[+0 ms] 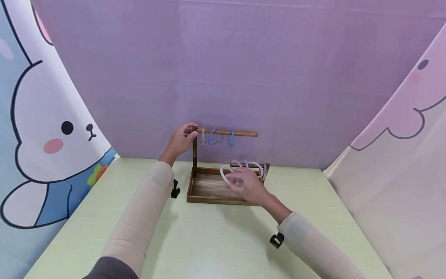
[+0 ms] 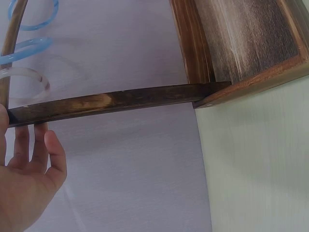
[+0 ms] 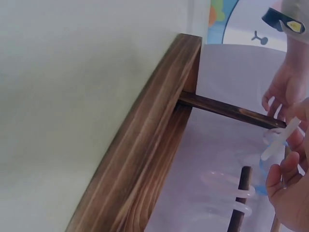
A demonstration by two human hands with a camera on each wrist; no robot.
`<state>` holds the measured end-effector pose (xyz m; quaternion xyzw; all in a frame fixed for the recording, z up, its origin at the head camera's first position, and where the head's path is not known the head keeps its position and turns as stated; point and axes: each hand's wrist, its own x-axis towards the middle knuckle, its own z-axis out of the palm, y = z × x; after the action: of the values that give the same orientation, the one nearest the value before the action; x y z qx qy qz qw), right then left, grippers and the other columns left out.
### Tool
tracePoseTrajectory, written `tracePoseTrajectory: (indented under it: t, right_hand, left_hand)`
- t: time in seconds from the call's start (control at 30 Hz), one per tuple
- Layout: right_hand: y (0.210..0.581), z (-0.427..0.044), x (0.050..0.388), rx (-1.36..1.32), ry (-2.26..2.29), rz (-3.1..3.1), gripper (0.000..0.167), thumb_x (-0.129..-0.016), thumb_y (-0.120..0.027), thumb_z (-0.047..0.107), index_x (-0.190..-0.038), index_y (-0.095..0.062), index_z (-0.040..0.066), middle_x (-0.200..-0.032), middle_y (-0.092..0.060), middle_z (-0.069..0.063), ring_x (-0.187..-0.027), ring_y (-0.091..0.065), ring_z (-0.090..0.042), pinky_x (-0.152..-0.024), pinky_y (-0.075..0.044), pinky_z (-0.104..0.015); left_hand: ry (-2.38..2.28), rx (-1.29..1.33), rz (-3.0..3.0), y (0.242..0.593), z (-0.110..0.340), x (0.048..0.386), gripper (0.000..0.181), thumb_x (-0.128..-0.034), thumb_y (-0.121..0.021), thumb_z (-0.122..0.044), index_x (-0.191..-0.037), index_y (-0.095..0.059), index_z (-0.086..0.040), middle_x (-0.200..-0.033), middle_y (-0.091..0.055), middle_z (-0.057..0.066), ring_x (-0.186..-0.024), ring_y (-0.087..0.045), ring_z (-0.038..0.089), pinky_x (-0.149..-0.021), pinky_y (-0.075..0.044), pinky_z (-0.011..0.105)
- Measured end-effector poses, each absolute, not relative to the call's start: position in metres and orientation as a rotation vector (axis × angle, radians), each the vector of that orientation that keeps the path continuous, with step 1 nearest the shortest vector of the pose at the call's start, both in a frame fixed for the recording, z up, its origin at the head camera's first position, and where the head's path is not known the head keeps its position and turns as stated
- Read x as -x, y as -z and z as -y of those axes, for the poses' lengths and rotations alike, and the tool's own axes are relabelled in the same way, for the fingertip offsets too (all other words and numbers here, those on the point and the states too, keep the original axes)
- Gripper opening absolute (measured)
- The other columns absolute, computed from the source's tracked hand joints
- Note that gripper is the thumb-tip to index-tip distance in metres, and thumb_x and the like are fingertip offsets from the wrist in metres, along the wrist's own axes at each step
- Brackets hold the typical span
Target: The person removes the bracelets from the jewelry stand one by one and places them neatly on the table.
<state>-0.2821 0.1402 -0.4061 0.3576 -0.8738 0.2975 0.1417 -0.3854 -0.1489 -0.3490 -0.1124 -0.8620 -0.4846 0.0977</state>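
A dark wooden jewelry rack stands on the table, with an upright post (image 1: 194, 155), an upper bar (image 1: 245, 133) and a tray base (image 1: 216, 200). My left hand (image 1: 179, 141) grips the post's top corner, its thumb in front. From the upper bar hang a clear bangle (image 1: 203, 137) and two blue bangles, one of them a blue bangle (image 2: 36, 46) near the clear one. Over the tray, my right hand (image 1: 248, 186) pinches a white bangle (image 3: 280, 139) near the free end of the lower bar (image 1: 238, 165). Several pale bangles (image 1: 261, 169) hang on that bar.
The rack sits near the back of the pale green table (image 1: 209, 240). Right behind it hangs a purple cloth (image 1: 223, 77). Printed cartoon cloths stand at the left (image 1: 38, 128) and right.
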Motion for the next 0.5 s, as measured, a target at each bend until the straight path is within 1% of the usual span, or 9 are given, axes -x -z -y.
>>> tracePoseTrajectory:
  t: [0.03, 0.13, 0.27, 0.37, 0.5]
  right_hand:
    - [0.408, -0.14, 0.281, -1.058, -0.847, 2.527, 0.023, -0.09, -0.077, 0.011, -0.113, -0.079, 0.013, -0.086, -0.069, 0.006, -0.084, -0.06, -0.012, -0.065, -0.047, -0.024]
    - [0.411, -0.137, 0.279, -1.136, -0.795, 2.517, 0.023, -0.09, -0.077, 0.013, -0.113, -0.078, 0.013, -0.087, -0.071, 0.005, -0.089, -0.063, -0.014, -0.07, -0.05, -0.025]
    - [0.416, -0.134, 0.278, -1.205, -0.755, 2.509, 0.024, -0.088, -0.077, 0.011, -0.112, -0.079, 0.012, -0.091, -0.073, 0.001, -0.081, -0.063, -0.012, -0.07, -0.051, -0.023]
    - [0.419, -0.132, 0.275, -1.239, -0.755, 2.533, 0.024, -0.088, -0.077, 0.012, -0.113, -0.079, 0.011, -0.094, -0.073, 0.0, -0.075, -0.062, -0.008, -0.065, -0.049, -0.018]
    - [0.424, -0.127, 0.27, -1.265, -0.713, 2.592, 0.026, -0.09, -0.076, 0.018, -0.115, -0.078, 0.013, -0.098, -0.073, 0.001, -0.078, -0.063, -0.005, -0.064, -0.048, -0.014]
  left_hand:
    - [1.435, 0.333, 2.551, 0.349, 0.149, 0.385, 0.036, -0.1074, -0.053, -0.03, -0.142, -0.054, -0.019, -0.139, -0.06, 0.016, -0.131, -0.057, 0.035, -0.103, -0.05, 0.054]
    - [1.437, 0.334, 2.55, 0.349, 0.148, 0.385, 0.036, -0.1073, -0.053, -0.03, -0.142, -0.054, -0.019, -0.139, -0.06, 0.016, -0.131, -0.057, 0.035, -0.103, -0.05, 0.054]
    - [1.441, 0.333, 2.551, 0.349, 0.148, 0.385, 0.037, -0.1072, -0.053, -0.031, -0.142, -0.054, -0.019, -0.139, -0.06, 0.016, -0.131, -0.057, 0.035, -0.103, -0.05, 0.054]
    - [1.441, 0.336, 2.55, 0.35, 0.149, 0.385, 0.037, -0.1073, -0.053, -0.031, -0.142, -0.053, -0.02, -0.14, -0.06, 0.015, -0.132, -0.056, 0.035, -0.104, -0.05, 0.055]
    - [1.434, 0.347, 2.543, 0.35, 0.15, 0.386, 0.037, -0.1073, -0.053, -0.031, -0.142, -0.054, -0.019, -0.139, -0.061, 0.016, -0.131, -0.057, 0.035, -0.103, -0.05, 0.055]
